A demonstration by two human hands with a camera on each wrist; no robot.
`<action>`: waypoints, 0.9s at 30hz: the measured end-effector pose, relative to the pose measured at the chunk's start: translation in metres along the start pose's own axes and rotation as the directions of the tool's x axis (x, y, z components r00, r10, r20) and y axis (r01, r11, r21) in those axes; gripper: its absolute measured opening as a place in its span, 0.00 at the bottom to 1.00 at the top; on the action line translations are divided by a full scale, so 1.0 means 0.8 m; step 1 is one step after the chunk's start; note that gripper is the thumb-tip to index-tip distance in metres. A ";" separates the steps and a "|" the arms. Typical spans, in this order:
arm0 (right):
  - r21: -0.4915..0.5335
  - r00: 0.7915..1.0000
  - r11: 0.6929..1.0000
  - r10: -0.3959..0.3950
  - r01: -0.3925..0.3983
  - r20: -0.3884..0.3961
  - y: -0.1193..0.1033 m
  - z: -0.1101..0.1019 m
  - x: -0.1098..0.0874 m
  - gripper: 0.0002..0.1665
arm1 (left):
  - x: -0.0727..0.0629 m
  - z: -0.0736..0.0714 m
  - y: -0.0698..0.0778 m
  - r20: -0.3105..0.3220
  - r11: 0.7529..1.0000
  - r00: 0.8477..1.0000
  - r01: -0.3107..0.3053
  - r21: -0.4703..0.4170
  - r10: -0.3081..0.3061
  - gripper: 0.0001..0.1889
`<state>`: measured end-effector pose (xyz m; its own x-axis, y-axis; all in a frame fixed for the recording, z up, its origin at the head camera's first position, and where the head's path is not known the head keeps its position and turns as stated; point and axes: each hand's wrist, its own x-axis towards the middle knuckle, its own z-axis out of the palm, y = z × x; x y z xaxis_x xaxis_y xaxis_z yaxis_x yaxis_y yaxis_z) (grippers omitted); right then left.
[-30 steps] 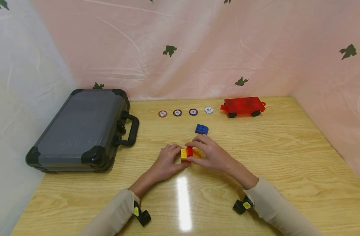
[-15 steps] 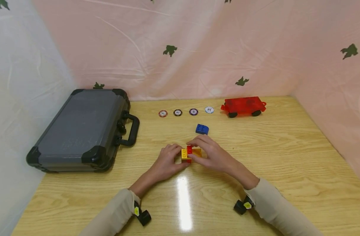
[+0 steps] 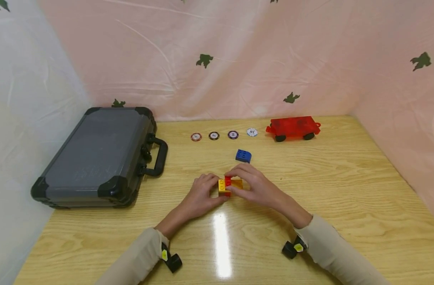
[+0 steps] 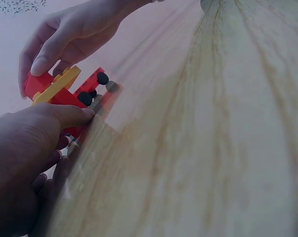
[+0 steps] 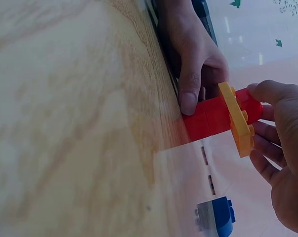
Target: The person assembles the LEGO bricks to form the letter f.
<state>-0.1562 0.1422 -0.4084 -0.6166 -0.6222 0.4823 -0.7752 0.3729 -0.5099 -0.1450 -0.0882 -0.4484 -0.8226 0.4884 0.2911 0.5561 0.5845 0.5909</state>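
A small stack of toy building bricks stands on the table between the two hands. At its bottom are red bricks (image 5: 206, 118), with a long yellow brick (image 5: 235, 118) across them and a smaller red brick (image 5: 248, 104) on top. My left hand (image 3: 201, 194) grips the lower red bricks from the left, thumb on the near side and fingers behind. From the right, my right hand (image 3: 254, 185) pinches the top red brick between thumb and fingers. The yellow brick reaches out to the right beneath the right hand, which hides part of it.
Just behind the right hand lies a blue brick (image 3: 243, 155) with a rounded end. Several poker chips (image 3: 214, 136) form a row further back, beside a red toy wagon (image 3: 293, 128) on black wheels. At left rests a closed grey case (image 3: 95, 154), its black handle (image 3: 160, 158) toward the hands.
The right thumb has shifted slightly up against the top red brick, showing more of the yellow brick's right end. The left hand and the stack stay where they were.
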 end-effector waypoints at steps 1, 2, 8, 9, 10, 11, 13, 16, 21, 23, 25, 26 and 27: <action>0.002 1.000 1.000 -0.001 0.001 0.000 0.000 0.000 0.000 0.20 | 0.000 0.000 0.000 0.000 1.000 1.000 0.000 0.000 0.000 0.19; 0.005 1.000 1.000 -0.002 0.002 0.001 0.000 0.001 0.001 0.20 | 0.000 0.000 0.000 0.000 1.000 1.000 0.001 0.000 -0.001 0.19; 0.024 1.000 1.000 0.009 -0.009 -0.001 0.000 0.002 0.001 0.19 | 0.000 0.001 -0.002 0.009 1.000 1.000 0.009 0.002 -0.009 0.19; 0.028 1.000 1.000 0.012 -0.012 -0.003 0.000 0.003 0.001 0.19 | 0.000 0.001 -0.002 0.010 1.000 1.000 0.010 0.001 -0.010 0.19; 0.031 1.000 0.999 0.012 -0.012 -0.005 0.000 0.003 0.001 0.19 | 0.000 0.001 -0.002 0.009 1.000 1.000 0.009 0.001 -0.009 0.19; 0.034 1.000 0.999 0.011 -0.011 -0.008 0.000 0.004 0.001 0.19 | 0.000 0.001 -0.002 0.007 1.000 1.000 0.009 0.001 -0.009 0.19; 0.037 1.000 0.999 0.005 -0.005 -0.015 0.001 0.004 0.001 0.19 | 0.000 0.000 -0.001 0.004 1.000 1.000 0.009 0.001 -0.009 0.19; 0.039 1.000 0.999 -0.006 0.007 -0.025 0.002 0.005 0.001 0.19 | 0.000 0.000 -0.001 0.002 1.000 1.000 0.008 0.003 -0.008 0.19; 0.056 0.999 0.998 -0.010 0.012 -0.034 0.003 0.007 0.000 0.19 | 0.001 0.000 -0.002 0.003 1.000 1.000 0.005 0.004 -0.005 0.19; 0.064 0.999 0.998 -0.005 0.008 -0.034 0.003 0.008 0.000 0.19 | 0.001 0.000 -0.002 0.004 1.000 1.000 0.007 0.004 -0.007 0.19; 0.069 0.999 0.998 0.002 0.001 -0.034 0.003 0.008 -0.001 0.19 | 0.000 0.000 -0.002 0.006 1.000 1.000 0.008 0.002 -0.008 0.19; 0.070 0.999 0.998 0.001 0.001 -0.034 0.003 0.008 -0.001 0.19 | 0.000 0.000 -0.001 0.006 1.000 1.000 0.009 0.001 -0.009 0.19; 0.071 0.999 0.997 0.001 0.001 -0.034 0.003 0.008 -0.001 0.19 | 0.000 0.000 -0.001 0.008 1.000 1.000 0.009 0.001 -0.009 0.19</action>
<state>-0.1565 0.1389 -0.4146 -0.6220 -0.5981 0.5054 -0.7641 0.3226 -0.5586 -0.1457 -0.0885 -0.4490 -0.8267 0.4883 0.2796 0.5488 0.5898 0.5925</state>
